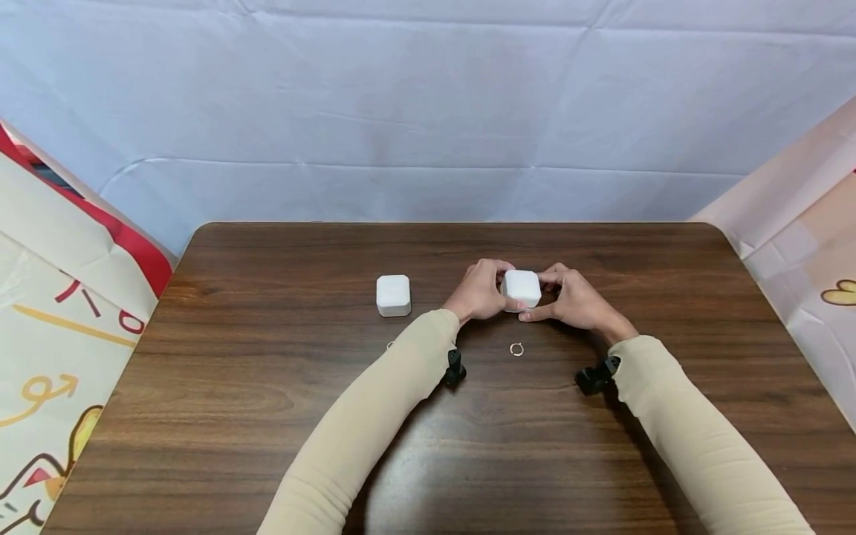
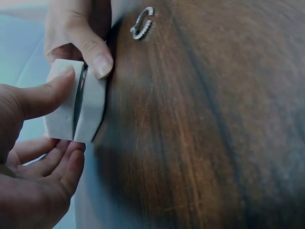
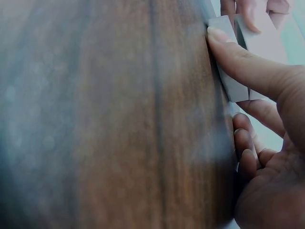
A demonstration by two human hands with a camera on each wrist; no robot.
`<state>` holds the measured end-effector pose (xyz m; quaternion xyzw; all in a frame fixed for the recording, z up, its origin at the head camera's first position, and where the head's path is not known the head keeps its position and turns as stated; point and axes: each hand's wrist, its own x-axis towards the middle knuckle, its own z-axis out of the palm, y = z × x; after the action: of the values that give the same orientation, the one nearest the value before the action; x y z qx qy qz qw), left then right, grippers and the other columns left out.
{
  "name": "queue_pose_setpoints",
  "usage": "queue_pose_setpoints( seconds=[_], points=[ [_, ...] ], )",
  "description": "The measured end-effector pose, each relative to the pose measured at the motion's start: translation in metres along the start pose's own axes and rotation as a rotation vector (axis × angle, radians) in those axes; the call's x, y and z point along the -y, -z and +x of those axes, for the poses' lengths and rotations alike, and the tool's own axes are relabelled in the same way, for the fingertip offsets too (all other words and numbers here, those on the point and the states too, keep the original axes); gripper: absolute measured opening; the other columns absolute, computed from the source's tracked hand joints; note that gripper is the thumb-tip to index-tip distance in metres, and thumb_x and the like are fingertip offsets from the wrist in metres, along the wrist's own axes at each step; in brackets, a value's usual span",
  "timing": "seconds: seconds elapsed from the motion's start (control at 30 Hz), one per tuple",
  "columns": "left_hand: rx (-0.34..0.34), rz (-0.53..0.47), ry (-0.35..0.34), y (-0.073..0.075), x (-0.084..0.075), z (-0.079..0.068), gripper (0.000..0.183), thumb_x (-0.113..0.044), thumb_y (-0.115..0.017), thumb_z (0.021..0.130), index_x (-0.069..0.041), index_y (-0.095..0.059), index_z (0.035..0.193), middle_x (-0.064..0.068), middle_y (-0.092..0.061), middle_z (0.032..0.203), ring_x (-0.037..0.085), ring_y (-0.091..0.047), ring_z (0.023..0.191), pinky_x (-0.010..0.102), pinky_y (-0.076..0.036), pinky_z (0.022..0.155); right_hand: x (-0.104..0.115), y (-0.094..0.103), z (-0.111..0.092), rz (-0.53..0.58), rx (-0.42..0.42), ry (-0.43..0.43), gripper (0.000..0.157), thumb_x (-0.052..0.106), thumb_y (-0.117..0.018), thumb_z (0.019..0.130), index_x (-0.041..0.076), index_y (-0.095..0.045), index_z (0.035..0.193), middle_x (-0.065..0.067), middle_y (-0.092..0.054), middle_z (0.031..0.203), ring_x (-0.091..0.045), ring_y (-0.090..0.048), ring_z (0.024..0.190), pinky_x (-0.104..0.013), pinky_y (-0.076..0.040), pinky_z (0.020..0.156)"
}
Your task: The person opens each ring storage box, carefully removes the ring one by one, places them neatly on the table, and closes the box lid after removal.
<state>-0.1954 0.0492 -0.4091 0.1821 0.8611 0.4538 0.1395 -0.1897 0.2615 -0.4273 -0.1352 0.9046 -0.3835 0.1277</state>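
Observation:
A small white jewelry box (image 1: 521,287) is between both hands, with a narrow dark gap along one side between its lid (image 2: 59,117) and its base (image 2: 91,112). My left hand (image 1: 483,290) grips the lid, thumb on the near side and fingers on the far side. The base is pinched by my right hand (image 1: 576,299), whose thumb (image 3: 238,59) presses its near face. The inside of the box stays hidden. Nearer me lies an open hoop earring (image 1: 512,351), its studded edge showing in the left wrist view.
A second white jewelry box (image 1: 393,296), lid down, stands to the left on the brown wooden table (image 1: 267,297). Another small hoop (image 1: 390,344) shows partly past my left sleeve (image 1: 381,416). White sheeting (image 1: 428,111) hangs behind the table's far edge.

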Motion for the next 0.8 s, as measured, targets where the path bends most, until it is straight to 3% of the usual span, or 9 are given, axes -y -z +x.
queue_pose_setpoints(
  seconds=[0.43,0.8],
  points=[
    [-0.027,0.113,0.008,-0.0021,-0.0035,-0.0025,0.058,-0.015,-0.088,0.081,-0.002,-0.064,0.132,0.009,-0.068,0.117,0.019,-0.061,0.099,0.025,-0.048,0.081,0.0008,-0.0004,0.0016,0.003,0.001,0.015,0.064,0.025,-0.094,0.074,0.003,-0.069,0.129,-0.013,-0.053,0.106,-0.025,-0.048,0.095,-0.038,-0.041,0.079],
    [-0.009,0.148,0.016,-0.0019,-0.0053,-0.0032,0.070,-0.021,-0.093,0.075,-0.002,-0.061,0.134,0.010,-0.062,0.125,0.023,-0.056,0.110,0.029,-0.047,0.089,0.0007,-0.0001,0.0011,-0.019,-0.002,0.016,0.066,0.027,-0.095,0.073,0.001,-0.069,0.128,-0.013,-0.053,0.105,-0.026,-0.047,0.095,-0.039,-0.039,0.080]
  ],
)
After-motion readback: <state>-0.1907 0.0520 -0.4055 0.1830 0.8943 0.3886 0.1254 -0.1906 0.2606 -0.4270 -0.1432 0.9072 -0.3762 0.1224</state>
